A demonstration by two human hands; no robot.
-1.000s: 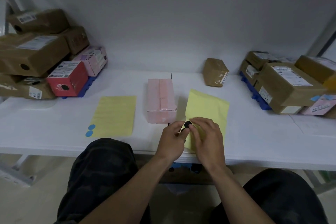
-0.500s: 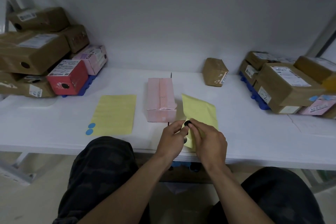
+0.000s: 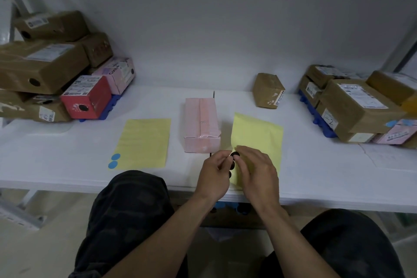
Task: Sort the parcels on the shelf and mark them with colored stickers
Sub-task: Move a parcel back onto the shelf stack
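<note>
Quick tally. Yellow paper sheets: two, the left yellow sheet (image 3: 144, 142) and the right yellow sheet (image 3: 259, 133). Round blue stickers (image 3: 115, 156): two. Round black stickers (image 3: 235, 154): three that I can make out by the hands, and that's two hands, left hand (image 3: 214, 174) plus right hand (image 3: 257, 171). Pink cardboard boxes: three, the middle pink box (image 3: 202, 124), the left pink box (image 3: 117, 72) and the right pink box (image 3: 397, 134). Red cardboard box (image 3: 86, 97): just one. Brown cardboard parcels: one lone brown parcel (image 3: 268, 90), at least four in the left brown pile (image 3: 40, 63), at least four in the right brown pile (image 3: 356, 104); they overlap, so no exact number. Blue plastic pallets: two, left blue pallet (image 3: 110, 106), right blue pallet (image 3: 316, 117).
</note>
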